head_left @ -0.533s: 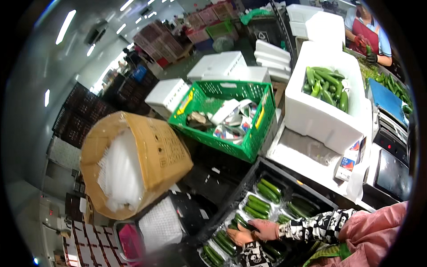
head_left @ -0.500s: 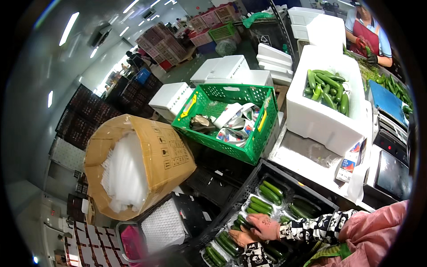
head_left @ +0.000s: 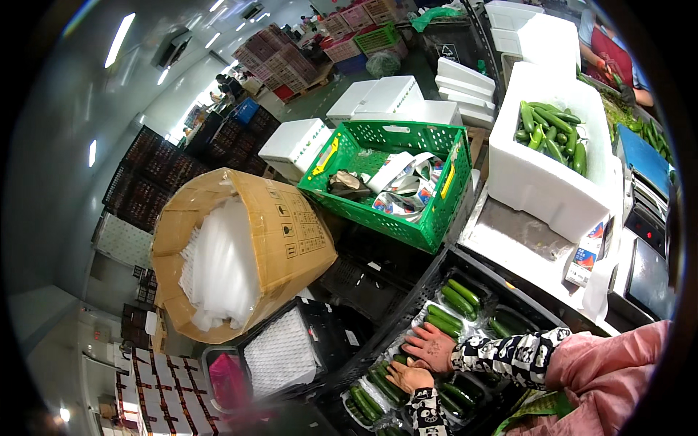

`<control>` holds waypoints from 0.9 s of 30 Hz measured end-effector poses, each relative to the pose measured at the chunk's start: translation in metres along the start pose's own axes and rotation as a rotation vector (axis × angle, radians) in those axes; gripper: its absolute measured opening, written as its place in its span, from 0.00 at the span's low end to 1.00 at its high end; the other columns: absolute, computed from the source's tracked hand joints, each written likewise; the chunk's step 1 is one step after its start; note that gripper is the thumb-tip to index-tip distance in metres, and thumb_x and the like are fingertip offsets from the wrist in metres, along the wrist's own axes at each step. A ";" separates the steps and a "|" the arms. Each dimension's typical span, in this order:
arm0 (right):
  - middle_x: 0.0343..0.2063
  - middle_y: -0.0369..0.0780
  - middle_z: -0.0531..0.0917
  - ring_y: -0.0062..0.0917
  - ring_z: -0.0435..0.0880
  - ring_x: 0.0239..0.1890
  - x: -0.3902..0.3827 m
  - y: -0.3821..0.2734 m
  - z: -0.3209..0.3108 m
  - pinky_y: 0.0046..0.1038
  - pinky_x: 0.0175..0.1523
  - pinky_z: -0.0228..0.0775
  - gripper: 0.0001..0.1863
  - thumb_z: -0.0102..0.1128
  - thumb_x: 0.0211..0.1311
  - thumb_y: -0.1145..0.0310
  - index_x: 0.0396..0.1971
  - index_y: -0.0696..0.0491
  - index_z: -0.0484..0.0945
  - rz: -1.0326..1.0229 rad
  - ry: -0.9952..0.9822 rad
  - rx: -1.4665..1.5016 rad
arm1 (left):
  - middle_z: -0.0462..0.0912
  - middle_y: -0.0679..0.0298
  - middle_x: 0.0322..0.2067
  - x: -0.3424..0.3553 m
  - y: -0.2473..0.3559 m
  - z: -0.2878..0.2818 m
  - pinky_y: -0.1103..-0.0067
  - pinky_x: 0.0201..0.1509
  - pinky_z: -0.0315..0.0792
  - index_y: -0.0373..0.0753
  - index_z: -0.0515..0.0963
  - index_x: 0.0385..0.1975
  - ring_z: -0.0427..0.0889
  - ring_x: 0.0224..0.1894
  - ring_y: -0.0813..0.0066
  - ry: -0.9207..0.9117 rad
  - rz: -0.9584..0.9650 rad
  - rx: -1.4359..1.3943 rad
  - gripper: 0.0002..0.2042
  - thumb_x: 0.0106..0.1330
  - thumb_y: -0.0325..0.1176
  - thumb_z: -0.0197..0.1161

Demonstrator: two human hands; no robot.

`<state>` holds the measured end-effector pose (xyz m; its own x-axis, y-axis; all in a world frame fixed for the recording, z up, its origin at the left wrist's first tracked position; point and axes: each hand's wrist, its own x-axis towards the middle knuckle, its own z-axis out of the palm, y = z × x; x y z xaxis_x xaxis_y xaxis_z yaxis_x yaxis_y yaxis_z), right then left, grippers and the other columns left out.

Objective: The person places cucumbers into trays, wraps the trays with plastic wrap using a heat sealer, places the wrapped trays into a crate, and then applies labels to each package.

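Note:
A black crate [head_left: 436, 271] holds several film-wrapped packs of cucumbers [head_left: 459, 298] on white trays. Fingers spread, my right hand [head_left: 432, 347] lies flat over the packs near the crate's middle. Just below it, my left hand [head_left: 408, 376] rests with stretched fingers on the same row. Between and under the two hands, part of a cucumber pack is covered. Other wrapped packs [head_left: 363, 404] lie nearer the crate's lower left end, and more show beside my right sleeve.
Beyond the crate stands a green crate [head_left: 349, 211] with labels on strips. A cardboard box [head_left: 291, 247] of white netting is at left. To the right, a white foam box [head_left: 538, 196] of loose cucumbers sits beside a scale [head_left: 647, 272]. A co-worker [head_left: 611, 51] handles produce at far right.
The view has shifted, so the scene sits farther right and higher. My hands, overlapping before, have moved slightly apart, and the right fingers are more spread.

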<state>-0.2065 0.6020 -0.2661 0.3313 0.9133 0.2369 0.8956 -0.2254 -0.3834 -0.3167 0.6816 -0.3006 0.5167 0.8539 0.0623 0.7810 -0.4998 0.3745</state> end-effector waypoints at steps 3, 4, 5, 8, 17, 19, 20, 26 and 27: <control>0.59 0.46 0.72 0.45 0.67 0.62 -0.008 0.007 0.004 0.49 0.68 0.50 0.30 0.51 0.61 0.49 0.59 0.50 0.70 0.017 0.039 -0.016 | 0.72 0.36 0.55 -0.005 0.005 0.003 0.58 0.73 0.49 0.20 0.64 0.58 0.64 0.66 0.46 -0.001 0.058 -0.006 0.25 0.74 0.40 0.48; 0.61 0.45 0.71 0.45 0.66 0.63 -0.009 0.011 0.000 0.50 0.69 0.48 0.31 0.50 0.61 0.47 0.61 0.50 0.68 0.027 -0.008 -0.028 | 0.71 0.36 0.56 -0.004 0.006 0.007 0.59 0.74 0.48 0.20 0.64 0.58 0.63 0.67 0.47 -0.003 0.100 -0.001 0.25 0.74 0.39 0.47; 0.61 0.45 0.70 0.45 0.66 0.64 -0.012 0.012 0.000 0.50 0.69 0.47 0.32 0.49 0.62 0.47 0.61 0.49 0.67 0.033 -0.028 -0.037 | 0.72 0.37 0.56 -0.006 0.005 0.012 0.59 0.74 0.48 0.19 0.64 0.58 0.63 0.67 0.47 0.029 0.090 -0.026 0.25 0.73 0.39 0.48; 0.63 0.44 0.69 0.44 0.64 0.66 -0.010 0.002 0.015 0.52 0.71 0.43 0.34 0.47 0.63 0.43 0.64 0.49 0.64 0.007 -0.079 -0.042 | 0.73 0.37 0.55 -0.012 -0.009 0.012 0.59 0.74 0.49 0.19 0.66 0.55 0.63 0.67 0.46 0.087 0.047 -0.040 0.23 0.71 0.36 0.52; 0.61 0.49 0.68 0.45 0.61 0.67 -0.015 0.010 -0.035 0.50 0.70 0.47 0.36 0.54 0.59 0.46 0.60 0.57 0.67 0.186 0.153 -0.012 | 0.64 0.46 0.65 0.008 0.044 -0.026 0.52 0.74 0.42 0.29 0.63 0.63 0.55 0.72 0.50 0.049 0.187 -0.086 0.24 0.76 0.42 0.40; 0.63 0.50 0.66 0.46 0.60 0.68 -0.021 0.015 -0.029 0.51 0.71 0.44 0.38 0.53 0.58 0.45 0.60 0.58 0.66 0.338 0.091 -0.082 | 0.64 0.47 0.66 0.017 0.052 -0.020 0.53 0.74 0.42 0.30 0.63 0.64 0.55 0.72 0.51 -0.013 0.230 -0.116 0.24 0.76 0.40 0.39; 0.63 0.50 0.66 0.46 0.59 0.68 -0.025 0.017 -0.031 0.51 0.71 0.44 0.38 0.55 0.57 0.47 0.61 0.60 0.65 0.383 0.065 -0.107 | 0.63 0.49 0.66 0.022 0.058 -0.021 0.54 0.74 0.43 0.30 0.63 0.64 0.55 0.72 0.51 -0.044 0.234 -0.144 0.24 0.75 0.39 0.40; 0.63 0.48 0.67 0.44 0.65 0.65 -0.033 0.023 -0.003 0.46 0.69 0.52 0.29 0.51 0.59 0.59 0.59 0.58 0.67 0.420 0.088 -0.168 | 0.60 0.56 0.69 0.020 0.058 -0.004 0.57 0.76 0.39 0.35 0.64 0.65 0.48 0.74 0.57 -0.220 0.452 0.187 0.27 0.73 0.45 0.44; 0.63 0.48 0.67 0.44 0.65 0.64 -0.031 0.026 -0.002 0.46 0.69 0.52 0.29 0.51 0.59 0.60 0.59 0.58 0.68 0.417 0.111 -0.152 | 0.60 0.56 0.69 0.020 0.059 -0.004 0.57 0.76 0.39 0.35 0.64 0.66 0.48 0.74 0.57 -0.229 0.479 0.230 0.27 0.73 0.45 0.44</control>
<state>-0.1926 0.5674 -0.2819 0.6952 0.6940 0.1872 0.7096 -0.6211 -0.3327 -0.2610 0.6699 -0.2736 0.8742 0.4843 -0.0361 0.4842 -0.8634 0.1418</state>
